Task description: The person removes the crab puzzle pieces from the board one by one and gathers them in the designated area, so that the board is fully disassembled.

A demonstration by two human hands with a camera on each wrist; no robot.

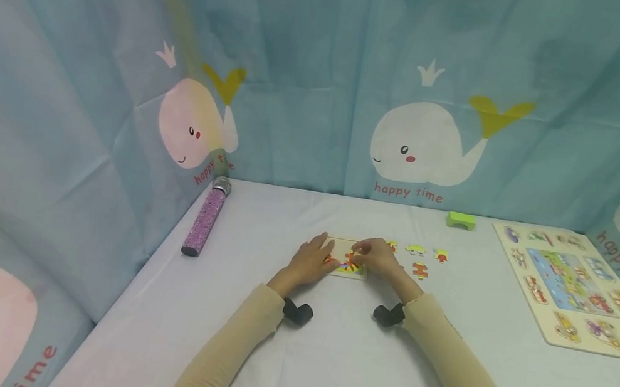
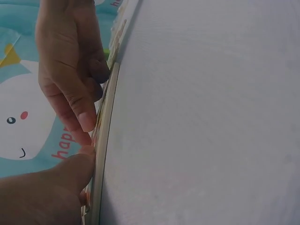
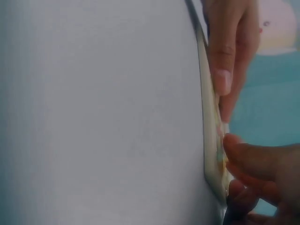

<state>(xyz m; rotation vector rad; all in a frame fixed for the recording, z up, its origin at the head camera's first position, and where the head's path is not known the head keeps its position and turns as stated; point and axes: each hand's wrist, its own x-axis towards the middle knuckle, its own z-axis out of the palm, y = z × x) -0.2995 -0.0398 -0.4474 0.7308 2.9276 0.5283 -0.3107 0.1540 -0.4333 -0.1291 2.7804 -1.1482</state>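
Note:
A small wooden puzzle board (image 1: 341, 246) lies flat on the white table, with red, orange and yellow pieces in its lower part. Over its left side rests my left hand (image 1: 310, 261), fingers extended and thumb on the pieces near the bottom edge. My right hand (image 1: 379, 259) bends over the board's right side and pinches an orange puzzle piece (image 1: 356, 259) between thumb and fingers. Both wrist views show the board edge-on, its pale side (image 3: 208, 140) low over the cloth, so the piece is mostly hidden there by the fingers.
Several loose puzzle pieces, among them an orange one (image 1: 420, 269), lie right of the right hand. Behind them sits a green block (image 1: 461, 221). A large picture puzzle board (image 1: 540, 325) is at the far right. A glittery purple microphone (image 1: 205, 220) lies at left.

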